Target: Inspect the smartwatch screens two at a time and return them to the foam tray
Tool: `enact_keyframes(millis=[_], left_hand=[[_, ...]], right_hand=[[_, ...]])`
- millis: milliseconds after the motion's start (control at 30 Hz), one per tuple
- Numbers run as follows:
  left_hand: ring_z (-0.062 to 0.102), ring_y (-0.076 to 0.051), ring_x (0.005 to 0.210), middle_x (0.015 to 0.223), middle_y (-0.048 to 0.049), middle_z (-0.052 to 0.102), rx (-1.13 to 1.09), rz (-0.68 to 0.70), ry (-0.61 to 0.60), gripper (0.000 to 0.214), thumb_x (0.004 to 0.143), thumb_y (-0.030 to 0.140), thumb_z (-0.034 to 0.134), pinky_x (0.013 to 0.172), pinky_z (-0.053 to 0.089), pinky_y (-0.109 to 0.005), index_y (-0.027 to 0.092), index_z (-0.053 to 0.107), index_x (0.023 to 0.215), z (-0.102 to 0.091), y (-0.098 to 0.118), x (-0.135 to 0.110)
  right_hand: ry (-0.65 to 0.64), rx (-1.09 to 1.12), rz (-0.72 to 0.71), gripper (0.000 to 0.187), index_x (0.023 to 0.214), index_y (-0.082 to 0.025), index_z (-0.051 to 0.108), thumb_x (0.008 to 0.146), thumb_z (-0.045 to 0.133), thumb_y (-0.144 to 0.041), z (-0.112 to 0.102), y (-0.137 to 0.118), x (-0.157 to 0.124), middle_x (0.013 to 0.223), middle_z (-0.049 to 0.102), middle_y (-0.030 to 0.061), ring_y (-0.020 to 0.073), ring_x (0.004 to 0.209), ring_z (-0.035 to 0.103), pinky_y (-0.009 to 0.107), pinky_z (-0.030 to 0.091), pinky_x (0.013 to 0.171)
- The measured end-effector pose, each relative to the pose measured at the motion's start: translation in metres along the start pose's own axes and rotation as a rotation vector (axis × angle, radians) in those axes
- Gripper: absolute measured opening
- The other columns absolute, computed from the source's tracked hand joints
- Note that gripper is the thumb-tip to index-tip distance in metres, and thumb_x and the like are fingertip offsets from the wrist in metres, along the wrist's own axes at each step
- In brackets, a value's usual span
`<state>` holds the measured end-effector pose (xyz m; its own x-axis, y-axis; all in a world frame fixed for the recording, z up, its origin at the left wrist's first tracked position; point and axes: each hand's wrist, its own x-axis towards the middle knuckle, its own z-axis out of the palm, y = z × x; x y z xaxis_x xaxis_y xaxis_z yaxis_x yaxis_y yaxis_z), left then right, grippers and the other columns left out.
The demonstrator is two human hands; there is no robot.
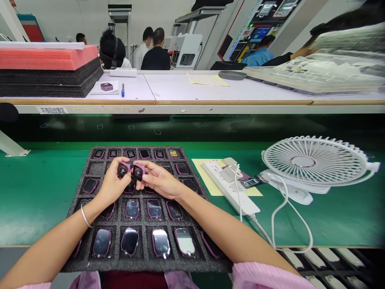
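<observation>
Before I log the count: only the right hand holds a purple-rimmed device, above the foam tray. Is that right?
Not only the right hand: the head view shows the left hand holding a purple-rimmed device too, above the foam tray.

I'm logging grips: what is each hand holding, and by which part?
The left hand holds one watch, the right hand another watch, each by its rim.
</observation>
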<state>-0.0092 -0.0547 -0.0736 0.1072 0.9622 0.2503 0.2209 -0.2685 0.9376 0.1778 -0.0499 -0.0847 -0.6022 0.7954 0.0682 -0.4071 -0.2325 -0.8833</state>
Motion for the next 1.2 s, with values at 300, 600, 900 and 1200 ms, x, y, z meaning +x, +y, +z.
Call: enact_keyframes(millis=[300,600,900,1200], left_hand=[[0.055,-0.015,0.084,0.091,0.0002,0.057,0.024,-0.022,-0.001,0.036,0.073,0.017,0.057,0.083,0.044,-0.031,0.021,0.053,0.109,-0.0014,0.0003,0.0001],[0.056,-0.016,0.086,0.093,-0.0002,0.057,0.011,-0.032,-0.028,0.037,0.074,0.017,0.057,0.083,0.044,-0.031,0.021,0.053,0.110,-0.0024,0.0017,-0.0003],[0.055,-0.015,0.086,0.093,0.0000,0.057,0.002,-0.010,-0.021,0.036,0.075,0.017,0.058,0.083,0.044,-0.030,0.021,0.053,0.110,-0.0016,0.0028,-0.0005],[0.056,-0.015,0.087,0.094,-0.0003,0.057,0.002,-0.010,-0.014,0.037,0.076,0.017,0.059,0.083,0.045,-0.030,0.022,0.054,0.113,-0.0033,0.0000,-0.0002]], right_hand=[[-0.021,0.015,0.006,0.054,0.127,-0.021,0.051,0.082,0.078,-0.034,0.0003,-0.0004,-0.0007,0.085,0.069,-0.0001,0.0140,0.076,0.069,0.027,0.049,0.070],[-0.011,0.034,-0.012,0.051,0.125,-0.023,0.055,0.081,0.078,-0.032,-0.0002,0.0004,-0.0004,0.093,0.066,-0.0003,0.0126,0.074,0.067,0.027,0.049,0.070],[0.000,0.033,0.001,0.052,0.126,-0.023,0.055,0.080,0.079,-0.033,0.0005,-0.0011,-0.0014,0.094,0.066,0.0005,0.0133,0.075,0.066,0.028,0.049,0.070],[0.005,0.040,0.009,0.053,0.125,-0.022,0.057,0.079,0.080,-0.034,0.0023,-0.0029,-0.0022,0.097,0.065,0.0012,0.0133,0.074,0.066,0.028,0.050,0.069]])
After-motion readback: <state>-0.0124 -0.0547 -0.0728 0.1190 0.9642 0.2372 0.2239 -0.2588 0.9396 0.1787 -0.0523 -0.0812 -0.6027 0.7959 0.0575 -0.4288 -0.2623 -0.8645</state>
